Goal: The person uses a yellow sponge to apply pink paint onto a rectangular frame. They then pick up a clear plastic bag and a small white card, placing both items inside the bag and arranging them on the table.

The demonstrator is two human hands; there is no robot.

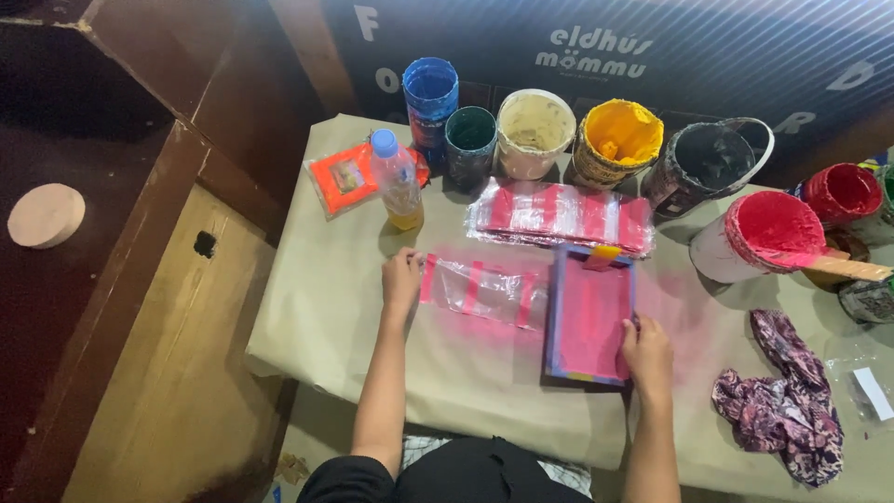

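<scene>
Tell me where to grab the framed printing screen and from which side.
Grip the framed screen by its right rail, coming in from the right, where the right hand already rests. The frame lies flat, its mesh is wet with pink ink, and a plastic bag lies against its left side.

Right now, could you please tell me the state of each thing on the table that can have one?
Left hand: flat on the clear bag.
Right hand: gripping the frame, which lies flat.
Bottle: upright, capped.
Blue can: open.
Yellow bucket: open, paint inside.
Red bucket: open, a stick across its rim.
Cloth: crumpled.
Bag stack: lying flat.
</scene>
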